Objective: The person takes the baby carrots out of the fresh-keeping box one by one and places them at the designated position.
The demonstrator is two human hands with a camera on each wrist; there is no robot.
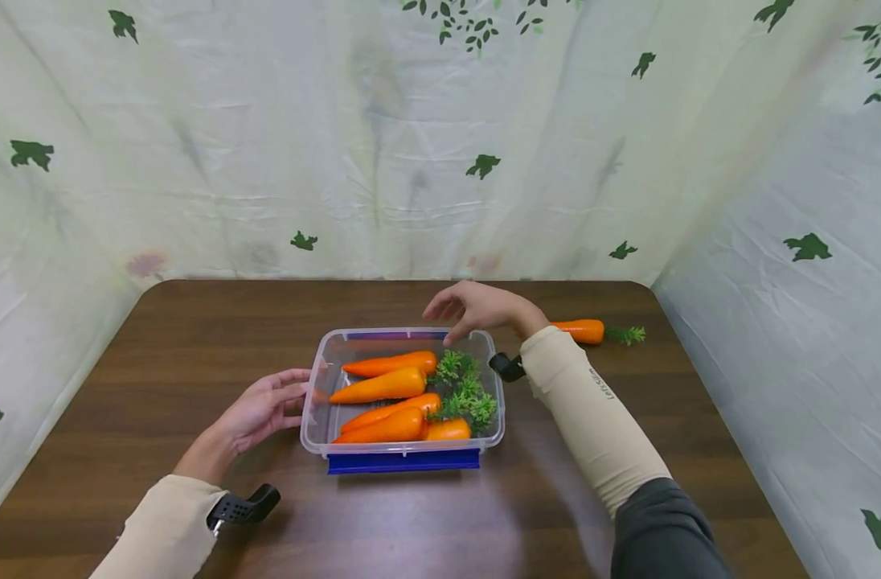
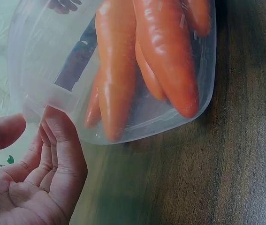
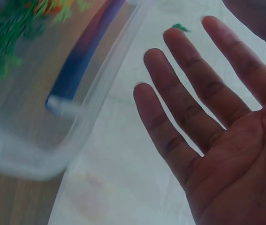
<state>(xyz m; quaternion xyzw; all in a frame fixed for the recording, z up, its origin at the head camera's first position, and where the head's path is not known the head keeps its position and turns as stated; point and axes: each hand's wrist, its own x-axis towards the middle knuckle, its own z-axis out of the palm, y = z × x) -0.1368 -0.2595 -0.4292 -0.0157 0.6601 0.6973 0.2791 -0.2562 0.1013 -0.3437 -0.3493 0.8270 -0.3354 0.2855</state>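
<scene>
A clear plastic food container (image 1: 397,447) with blue clips sits on the table, holding several orange carrots (image 1: 379,386). Their green leafy tops (image 1: 465,394) point right. At the container's left end is my left hand (image 1: 263,408); in the left wrist view its fingertips touch or nearly touch the rim, and the thumb stands apart. Above the far right rim hovers my right hand (image 1: 484,307), with nothing in it. The right wrist view shows its fingers (image 3: 177,110) spread and fairly straight, beside the container wall.
Another carrot (image 1: 585,331) lies on the brown table (image 1: 216,322) behind the right wrist, partly hidden by it. A pale leaf-patterned cloth (image 1: 404,161) encloses the back and sides. Each wrist wears a black camera mount (image 1: 243,507).
</scene>
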